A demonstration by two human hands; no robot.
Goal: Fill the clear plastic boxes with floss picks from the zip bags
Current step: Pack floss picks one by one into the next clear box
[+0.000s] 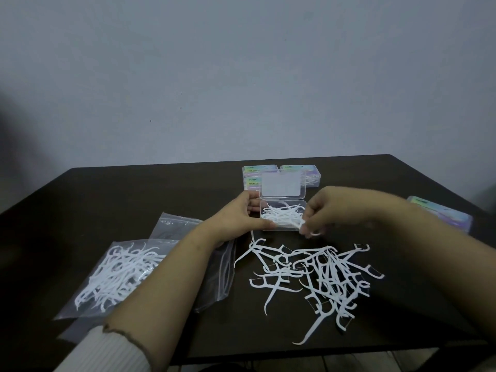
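An open clear plastic box (281, 204) lies mid-table with its lid (282, 187) tipped back and several white floss picks inside. My left hand (239, 216) grips the box's left side, thumb along its front edge. My right hand (320, 210) hovers at the box's right front corner and pinches a few white floss picks (306, 228) over its rim. A loose pile of floss picks (322, 275) is spread on the dark table in front of the box. A zip bag (118, 275) holding many picks lies at the left.
Three closed boxes with colourful labels (300, 174) stand behind the open one, and another closed labelled box (442, 217) lies at the right, partly behind my right forearm. Flat zip bags (222, 267) lie under my left forearm. The dark table (134, 189) ends at a plain wall.
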